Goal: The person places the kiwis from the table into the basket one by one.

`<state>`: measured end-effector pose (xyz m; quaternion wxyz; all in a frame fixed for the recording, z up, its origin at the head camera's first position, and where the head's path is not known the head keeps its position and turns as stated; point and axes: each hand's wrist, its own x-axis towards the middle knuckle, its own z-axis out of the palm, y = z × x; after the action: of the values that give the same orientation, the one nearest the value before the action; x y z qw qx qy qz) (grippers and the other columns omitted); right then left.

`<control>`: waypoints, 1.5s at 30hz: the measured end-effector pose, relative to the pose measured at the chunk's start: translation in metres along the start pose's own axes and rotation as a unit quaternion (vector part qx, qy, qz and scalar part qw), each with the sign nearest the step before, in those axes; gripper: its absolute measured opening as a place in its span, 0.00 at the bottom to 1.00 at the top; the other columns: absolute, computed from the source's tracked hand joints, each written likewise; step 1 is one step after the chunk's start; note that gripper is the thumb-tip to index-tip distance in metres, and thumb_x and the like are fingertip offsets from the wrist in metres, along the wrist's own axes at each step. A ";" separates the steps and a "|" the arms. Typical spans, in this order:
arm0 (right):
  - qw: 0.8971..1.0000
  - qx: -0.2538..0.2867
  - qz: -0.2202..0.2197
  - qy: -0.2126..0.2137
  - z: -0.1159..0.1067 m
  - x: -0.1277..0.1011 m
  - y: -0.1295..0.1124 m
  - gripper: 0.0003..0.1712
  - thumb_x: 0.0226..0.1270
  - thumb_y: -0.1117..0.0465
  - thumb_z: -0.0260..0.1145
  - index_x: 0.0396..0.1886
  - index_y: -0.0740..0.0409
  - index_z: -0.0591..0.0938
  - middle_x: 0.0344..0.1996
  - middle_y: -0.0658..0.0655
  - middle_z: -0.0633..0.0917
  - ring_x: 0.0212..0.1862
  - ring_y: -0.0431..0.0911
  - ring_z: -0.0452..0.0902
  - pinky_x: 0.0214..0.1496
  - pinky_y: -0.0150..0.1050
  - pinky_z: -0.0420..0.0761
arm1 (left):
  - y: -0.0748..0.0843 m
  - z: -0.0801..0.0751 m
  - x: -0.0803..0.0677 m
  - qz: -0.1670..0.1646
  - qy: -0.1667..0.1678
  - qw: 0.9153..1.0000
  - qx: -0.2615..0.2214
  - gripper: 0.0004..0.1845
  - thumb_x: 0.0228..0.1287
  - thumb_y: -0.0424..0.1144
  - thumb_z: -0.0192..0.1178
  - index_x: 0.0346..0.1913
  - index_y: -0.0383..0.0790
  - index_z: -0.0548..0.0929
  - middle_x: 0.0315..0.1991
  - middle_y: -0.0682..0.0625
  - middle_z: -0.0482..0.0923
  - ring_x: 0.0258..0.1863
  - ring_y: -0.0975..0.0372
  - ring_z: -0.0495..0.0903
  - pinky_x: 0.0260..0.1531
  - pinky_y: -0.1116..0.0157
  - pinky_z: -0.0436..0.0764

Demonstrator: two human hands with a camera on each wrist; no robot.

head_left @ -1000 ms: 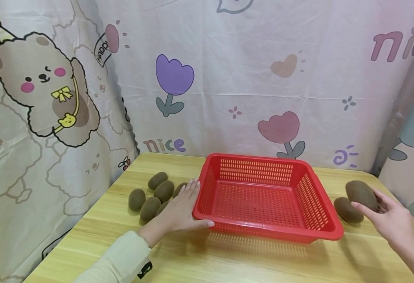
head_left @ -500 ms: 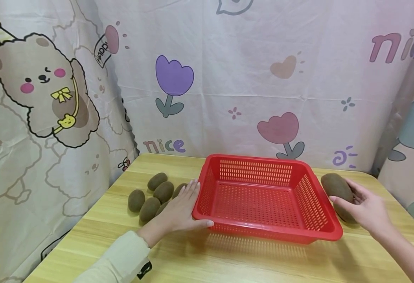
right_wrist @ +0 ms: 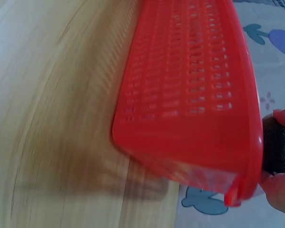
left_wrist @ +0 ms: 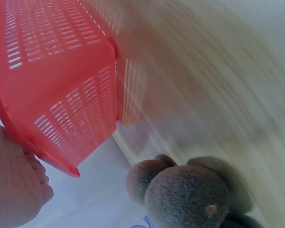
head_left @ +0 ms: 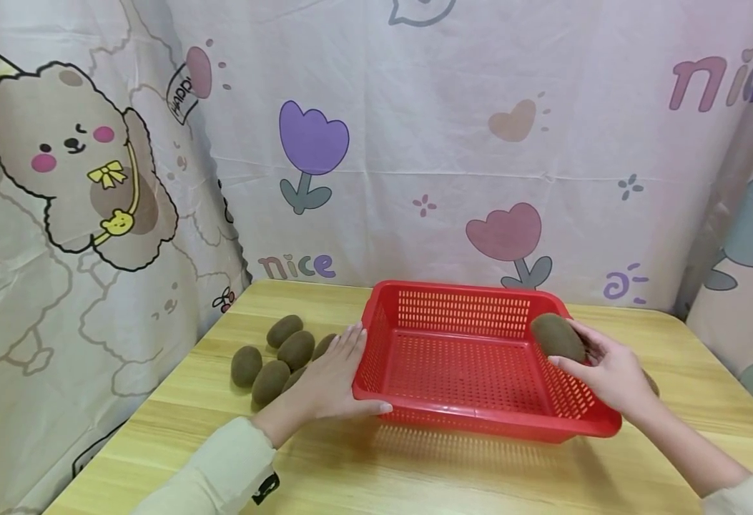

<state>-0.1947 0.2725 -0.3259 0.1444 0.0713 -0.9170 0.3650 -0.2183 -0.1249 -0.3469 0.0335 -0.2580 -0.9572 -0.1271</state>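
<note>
In the head view, the person's left hand [head_left: 332, 378] is resting on the left rim of the red basket [head_left: 473, 413], gripping nothing, its fingers lying straight along that rim and its thumb reaching to the front corner. The right hand [head_left: 610, 372] is holding a brown kiwifruit [head_left: 555, 337] between curled fingers and thumb, and this fruit is being held over the basket's right side. A second kiwifruit [head_left: 652, 384] is lying right of the basket on the wooden table [head_left: 479, 483], mostly hidden by the right hand. A group of kiwifruits [head_left: 296, 350] is lying left of the basket, partly covered by the left hand. A patterned cloth [head_left: 415, 93] is hanging behind the table. In the left wrist view, the left hand is touching the basket's rim at lower left, while some of the group is showing at the bottom. In the right wrist view, the right hand is gripping the brown kiwifruit at the right edge, partly screened by the basket's rim.
</note>
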 end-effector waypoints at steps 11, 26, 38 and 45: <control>0.997 0.009 -0.055 -0.048 0.026 0.008 -0.009 0.37 0.51 0.61 0.73 0.59 0.71 0.71 0.49 0.70 0.80 0.45 0.51 0.80 0.44 0.37 0.83 | 0.008 0.001 0.008 0.012 0.000 1.000 0.004 0.62 0.46 0.74 0.53 0.72 0.32 0.45 0.75 0.41 0.41 0.74 0.49 0.42 0.70 0.49 0.54; 0.973 0.001 -0.098 -0.208 0.042 0.021 -0.006 0.35 0.49 0.56 0.73 0.56 0.67 0.74 0.43 0.59 0.82 0.39 0.42 0.74 0.36 0.30 0.77 | 0.006 -0.002 0.009 0.004 -0.004 1.000 0.005 0.62 0.46 0.73 0.54 0.72 0.32 0.45 0.74 0.41 0.41 0.74 0.48 0.41 0.70 0.49 0.54; 0.934 0.012 -0.092 -0.345 0.055 0.025 -0.001 0.27 0.49 0.64 0.70 0.52 0.66 0.76 0.45 0.58 0.81 0.43 0.47 0.72 0.41 0.38 0.74 | 0.002 -0.003 0.007 -0.002 -0.005 1.000 0.000 0.62 0.44 0.73 0.56 0.72 0.33 0.46 0.74 0.41 0.44 0.74 0.49 0.43 0.70 0.49 0.54; 0.950 0.013 -0.081 -0.301 0.050 0.025 -0.005 0.27 0.52 0.60 0.71 0.50 0.69 0.77 0.44 0.63 0.83 0.44 0.52 0.78 0.45 0.46 0.82 | 0.000 -0.001 0.007 -0.003 -0.006 1.000 -0.005 0.62 0.44 0.74 0.55 0.72 0.34 0.46 0.74 0.41 0.46 0.74 0.48 0.45 0.69 0.48 0.55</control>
<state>-0.2277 0.2344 -0.3493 -0.1104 0.2541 -0.9040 0.3256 -0.2244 -0.1212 -0.3449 0.0261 -0.2558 -0.9576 -0.1299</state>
